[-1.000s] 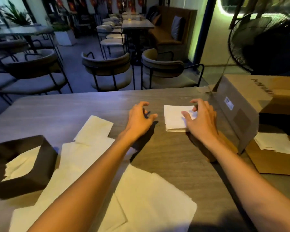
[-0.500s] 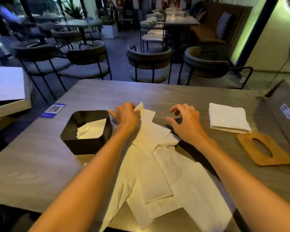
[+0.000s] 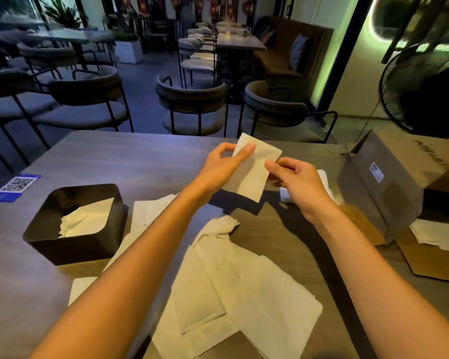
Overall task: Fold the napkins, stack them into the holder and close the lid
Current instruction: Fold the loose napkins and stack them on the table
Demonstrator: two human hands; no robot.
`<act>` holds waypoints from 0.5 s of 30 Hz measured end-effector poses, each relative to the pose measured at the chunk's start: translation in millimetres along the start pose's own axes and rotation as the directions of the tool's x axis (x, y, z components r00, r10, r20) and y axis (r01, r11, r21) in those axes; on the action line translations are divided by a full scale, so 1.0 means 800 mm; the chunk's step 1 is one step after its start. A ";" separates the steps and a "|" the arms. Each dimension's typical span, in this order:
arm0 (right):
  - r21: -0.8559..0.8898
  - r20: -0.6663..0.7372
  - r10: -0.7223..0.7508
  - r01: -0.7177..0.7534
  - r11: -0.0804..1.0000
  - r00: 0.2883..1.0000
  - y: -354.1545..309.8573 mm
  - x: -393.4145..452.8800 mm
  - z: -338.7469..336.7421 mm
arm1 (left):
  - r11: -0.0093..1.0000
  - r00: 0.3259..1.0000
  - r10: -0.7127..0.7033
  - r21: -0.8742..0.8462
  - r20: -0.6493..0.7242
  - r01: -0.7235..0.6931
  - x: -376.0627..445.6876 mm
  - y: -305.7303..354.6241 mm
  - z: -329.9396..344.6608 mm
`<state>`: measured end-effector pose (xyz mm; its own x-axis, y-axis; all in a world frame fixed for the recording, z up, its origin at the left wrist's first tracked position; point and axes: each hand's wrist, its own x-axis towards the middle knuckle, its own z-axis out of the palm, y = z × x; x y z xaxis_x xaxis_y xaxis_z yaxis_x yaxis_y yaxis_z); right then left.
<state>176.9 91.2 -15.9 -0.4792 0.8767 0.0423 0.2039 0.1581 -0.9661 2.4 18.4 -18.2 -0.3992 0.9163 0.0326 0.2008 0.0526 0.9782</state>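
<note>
Both hands hold one white napkin [image 3: 254, 169] up above the table. My left hand [image 3: 226, 164] pinches its left edge between thumb and fingers; my right hand [image 3: 293, 177] pinches its right edge. The black napkin holder [image 3: 49, 244] stands at the left with a crumpled napkin [image 3: 86, 221] inside. Several unfolded napkins [image 3: 233, 288] lie spread on the table under my forearms. A stack of folded napkins [image 3: 324, 181] shows partly behind my right hand. The wooden lid [image 3: 366, 226] lies mostly hidden by my right wrist.
A grey cardboard box [image 3: 381, 185] lies on its side at the right, with brown flaps [image 3: 433, 263] and a napkin on them. A blue QR card [image 3: 14, 186] sits at the table's far left. Chairs [image 3: 192, 104] stand beyond the far edge, a fan [image 3: 423, 86] at the right.
Both hands left the napkin pile and now hold one napkin raised between them. The view has swung back to the right.
</note>
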 end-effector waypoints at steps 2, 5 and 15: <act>-0.074 0.000 -0.054 0.054 0.996 0.999 -0.001 -0.001 -0.023 | 0.975 0.966 -0.139 -0.139 0.216 0.171 0.006 -0.001 0.016; -0.174 -0.013 -0.092 0.088 0.981 0.996 0.007 0.003 -0.060 | 0.950 0.956 -0.133 -0.240 0.263 0.198 0.017 -0.010 0.039; -0.324 -0.280 -0.124 0.028 0.945 0.952 0.071 0.059 -0.129 | 0.988 0.998 -0.067 -0.141 0.020 0.069 0.071 -0.020 0.122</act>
<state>254.0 188.5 -42.4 -0.2428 0.9421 0.2314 0.4564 0.3214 -0.8297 63.9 108.0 -52.1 -0.3937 0.9185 -0.0367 0.0443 0.0588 0.9973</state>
